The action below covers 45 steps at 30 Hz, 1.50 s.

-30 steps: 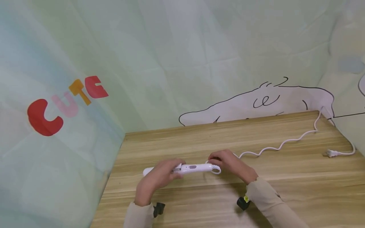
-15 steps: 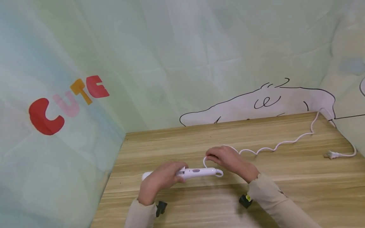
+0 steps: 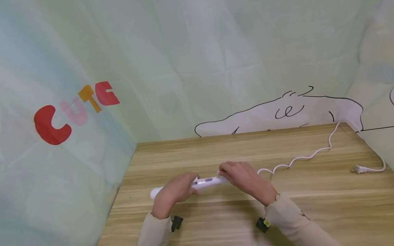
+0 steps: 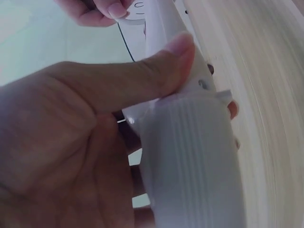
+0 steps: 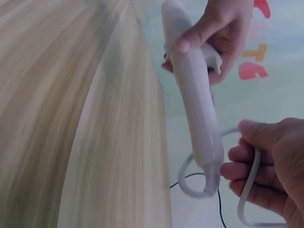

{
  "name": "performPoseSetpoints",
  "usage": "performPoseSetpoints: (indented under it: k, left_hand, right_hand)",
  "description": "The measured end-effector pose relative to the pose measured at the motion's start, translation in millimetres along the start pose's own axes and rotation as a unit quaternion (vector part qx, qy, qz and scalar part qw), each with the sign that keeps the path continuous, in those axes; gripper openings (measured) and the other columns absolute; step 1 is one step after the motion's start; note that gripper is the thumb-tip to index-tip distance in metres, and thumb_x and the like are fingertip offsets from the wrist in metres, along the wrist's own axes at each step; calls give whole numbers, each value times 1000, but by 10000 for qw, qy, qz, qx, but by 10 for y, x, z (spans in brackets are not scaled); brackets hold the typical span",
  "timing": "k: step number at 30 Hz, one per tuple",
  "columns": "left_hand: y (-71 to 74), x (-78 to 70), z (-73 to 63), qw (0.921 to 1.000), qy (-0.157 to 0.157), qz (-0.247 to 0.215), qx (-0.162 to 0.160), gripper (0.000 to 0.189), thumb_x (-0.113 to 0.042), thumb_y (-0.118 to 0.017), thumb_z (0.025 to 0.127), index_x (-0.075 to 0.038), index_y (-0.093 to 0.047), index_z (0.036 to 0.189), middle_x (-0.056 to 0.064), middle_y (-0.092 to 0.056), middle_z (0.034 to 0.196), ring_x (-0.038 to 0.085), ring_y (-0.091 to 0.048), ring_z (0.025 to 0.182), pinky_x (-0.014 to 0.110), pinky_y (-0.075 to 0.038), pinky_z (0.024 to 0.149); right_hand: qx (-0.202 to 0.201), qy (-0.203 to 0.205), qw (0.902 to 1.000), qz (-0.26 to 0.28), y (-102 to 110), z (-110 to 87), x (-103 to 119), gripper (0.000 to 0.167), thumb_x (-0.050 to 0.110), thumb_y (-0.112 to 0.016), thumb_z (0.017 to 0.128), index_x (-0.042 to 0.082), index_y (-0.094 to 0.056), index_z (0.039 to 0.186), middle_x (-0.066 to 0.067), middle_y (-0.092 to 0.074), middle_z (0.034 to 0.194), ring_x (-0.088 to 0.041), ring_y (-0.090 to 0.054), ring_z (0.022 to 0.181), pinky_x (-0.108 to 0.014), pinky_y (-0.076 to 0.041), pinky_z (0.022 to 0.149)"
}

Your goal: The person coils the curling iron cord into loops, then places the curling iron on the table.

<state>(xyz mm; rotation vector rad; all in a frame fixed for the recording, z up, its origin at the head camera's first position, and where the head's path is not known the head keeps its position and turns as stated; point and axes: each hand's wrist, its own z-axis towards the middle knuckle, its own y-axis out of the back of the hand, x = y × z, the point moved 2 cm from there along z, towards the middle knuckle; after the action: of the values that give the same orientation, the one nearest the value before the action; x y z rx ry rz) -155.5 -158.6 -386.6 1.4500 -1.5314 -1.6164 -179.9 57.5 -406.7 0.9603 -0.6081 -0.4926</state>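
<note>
A white curling iron (image 3: 212,181) with a grey switch is held a little above the wooden table, lying nearly level. My left hand (image 3: 176,191) grips its middle; in the left wrist view the thumb (image 4: 178,52) presses along the white body just above a ribbed section (image 4: 190,156). At the handle end, my right hand (image 3: 241,176) pinches the white cord (image 5: 251,175) between thumb and fingers. The right wrist view shows the cord looping around below the handle's end (image 5: 209,156), with the right fingertips close beside it. The fingers' far sides are partly hidden.
From the right hand the wavy cord (image 3: 295,160) runs across the wooden table (image 3: 172,153) to its back right corner. Its plug (image 3: 360,169) lies near the right edge. Printed fabric walls (image 3: 215,68) stand behind and at the left.
My right hand lifted the cord away from the handle end, then came back down beside it. The cord on the table has slid left. The left hand keeps its grip as the iron tilts slightly.
</note>
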Motion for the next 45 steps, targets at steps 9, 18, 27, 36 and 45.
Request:
performPoseSetpoints:
  k: [9,18,27,36,45]
  left_hand:
    - [24,101,9,9985,215,-415,-287,28,-20,-72,85,-12,-59,108,2,-62,94,16,-53,78,40,-45,74]
    - [87,186,16,9947,-85,-758,-688,21,-18,-70,86,-12,-56,102,0,-58,86,14,-49,73,33,-42,67]
    - [145,263,6,9913,-354,-979,-805,20,-20,-68,87,-12,-57,103,-1,-58,87,13,-48,74,29,-41,67]
    - [240,275,-33,9881,-445,-1115,-959,25,-23,-69,87,-17,-60,109,-2,-60,90,14,-50,76,30,-42,68]
    - [300,228,-35,9846,-654,-1228,-1062,26,-24,-68,88,-16,-59,111,-2,-60,92,13,-51,77,29,-42,68]
  right_hand:
    - [173,-835,9932,786,-21,-16,126,11,23,-67,89,12,-65,88,9,-58,69,0,-41,56,-17,-37,51]
    - [525,-821,9853,1405,-104,-84,139,7,15,-68,88,10,-64,85,6,-62,72,0,-45,60,-18,-42,55]
    - [805,-762,9716,2092,-186,-189,74,12,14,-62,91,8,-71,97,-2,-72,88,-3,-61,75,-21,-50,67]
    - [884,-1560,8634,4716,-394,-309,-65,28,7,-54,96,-13,-61,114,-28,-67,94,-31,-70,77,-31,-56,67]
    - [893,-1715,7744,6025,-537,-421,-188,47,25,-45,102,-14,-49,127,-5,-69,78,-6,-63,64,-24,-52,59]
